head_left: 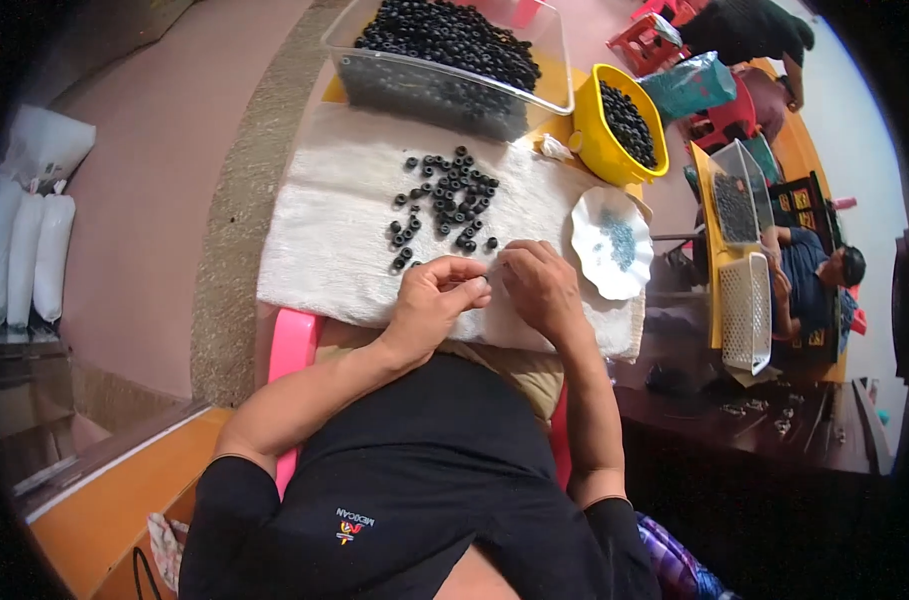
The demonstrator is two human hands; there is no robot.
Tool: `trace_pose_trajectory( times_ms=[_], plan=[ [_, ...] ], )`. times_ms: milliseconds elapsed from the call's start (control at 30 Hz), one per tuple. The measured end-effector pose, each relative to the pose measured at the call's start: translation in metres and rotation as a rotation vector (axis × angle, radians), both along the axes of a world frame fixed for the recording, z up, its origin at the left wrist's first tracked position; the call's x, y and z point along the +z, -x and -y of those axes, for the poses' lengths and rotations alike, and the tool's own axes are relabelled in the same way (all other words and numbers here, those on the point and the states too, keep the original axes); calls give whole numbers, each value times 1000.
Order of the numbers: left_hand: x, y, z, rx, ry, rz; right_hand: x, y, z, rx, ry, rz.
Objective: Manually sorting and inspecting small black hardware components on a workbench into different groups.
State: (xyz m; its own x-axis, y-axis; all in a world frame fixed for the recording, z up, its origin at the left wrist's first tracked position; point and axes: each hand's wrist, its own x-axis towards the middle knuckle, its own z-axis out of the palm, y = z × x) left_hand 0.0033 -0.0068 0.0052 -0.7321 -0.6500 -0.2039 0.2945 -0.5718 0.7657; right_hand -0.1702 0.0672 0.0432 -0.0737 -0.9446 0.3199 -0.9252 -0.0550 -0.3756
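My left hand is closed in a pinch, with a dark bit of a small black ring-shaped piece showing at the thumb and fingertip. Close beside it, my right hand has its fingers drawn together; whatever they hold is too small or hidden. Both hands are over a white cloth. Just beyond them lies a loose group of small black ring-shaped pieces. To the right of my right hand sits a white scalloped dish holding tiny blue-grey bits.
A clear plastic bin full of black pieces stands at the far edge. Right of it is a yellow tub with more of them. Another person sits at the right by a white basket. White sacks stand far left.
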Motion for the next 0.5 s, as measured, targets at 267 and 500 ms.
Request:
trace_pose_trajectory(
  times_ms=[267,500],
  plan=[
    [5,-1,-3,-42,21,24,9,54,-39,-291,163,-20],
    [3,1,-6,-86,-3,47,7,108,-59,-542,-38,-34]
  ],
)
